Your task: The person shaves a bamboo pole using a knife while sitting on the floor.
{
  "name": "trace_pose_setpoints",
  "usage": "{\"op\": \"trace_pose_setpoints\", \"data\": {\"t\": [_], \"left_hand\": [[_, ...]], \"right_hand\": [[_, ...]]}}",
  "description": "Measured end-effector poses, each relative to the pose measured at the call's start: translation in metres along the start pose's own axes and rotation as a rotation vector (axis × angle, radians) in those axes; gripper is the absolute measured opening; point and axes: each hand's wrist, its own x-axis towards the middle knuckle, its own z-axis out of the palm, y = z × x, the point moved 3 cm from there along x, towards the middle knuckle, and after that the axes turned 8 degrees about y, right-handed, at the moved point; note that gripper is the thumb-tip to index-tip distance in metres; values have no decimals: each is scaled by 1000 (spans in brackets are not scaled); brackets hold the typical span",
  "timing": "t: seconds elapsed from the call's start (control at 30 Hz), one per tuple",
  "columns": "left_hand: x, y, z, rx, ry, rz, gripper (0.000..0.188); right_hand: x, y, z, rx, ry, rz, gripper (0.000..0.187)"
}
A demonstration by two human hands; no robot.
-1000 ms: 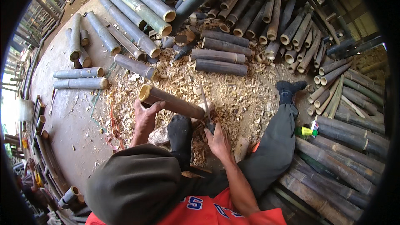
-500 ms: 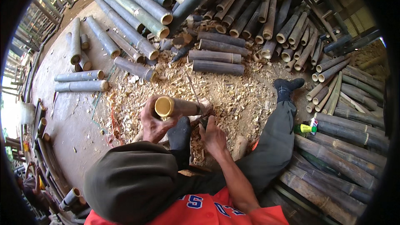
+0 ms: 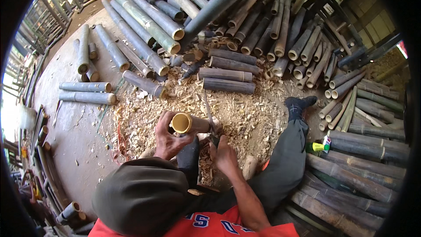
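Note:
A short bamboo tube point(image 3: 199, 125) lies slantwise in front of me, its pale cut end facing up and left so the hollow shows. My left hand point(image 3: 169, 140) is wrapped round the tube near that end. In my right hand point(image 3: 223, 156) is the handle of a long-bladed knife point(image 3: 207, 105), the fingers closed on it. Its narrow blade points away from me and crosses by the tube's far end; whether it touches the bamboo I cannot tell. Behind the tube, something pale is mostly hidden.
Bamboo shavings point(image 3: 245, 114) cover the ground. Three cut tubes point(image 3: 228, 85) lie just beyond, with stacked bamboo poles point(image 3: 149, 22) further back. More poles point(image 3: 355, 166) lie at right beside a yellow-green bottle point(image 3: 319, 146). My outstretched leg point(image 3: 287, 145) is on the right.
The tube's near end has shifted right and slightly down, and more of its hollow now shows. My left hand moved with it. The knife stays by the far end.

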Motion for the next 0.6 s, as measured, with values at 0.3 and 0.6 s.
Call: {"op": "trace_pose_setpoints", "data": {"t": [0.3, 0.6], "left_hand": [[1, 8, 6, -115, 36, -54, 46], [0, 14, -7, -34, 54, -20, 46]], "right_hand": [[-3, -52, -62, 614, 346, -49, 29], [5, -44, -48, 311, -85, 197, 37]]}}
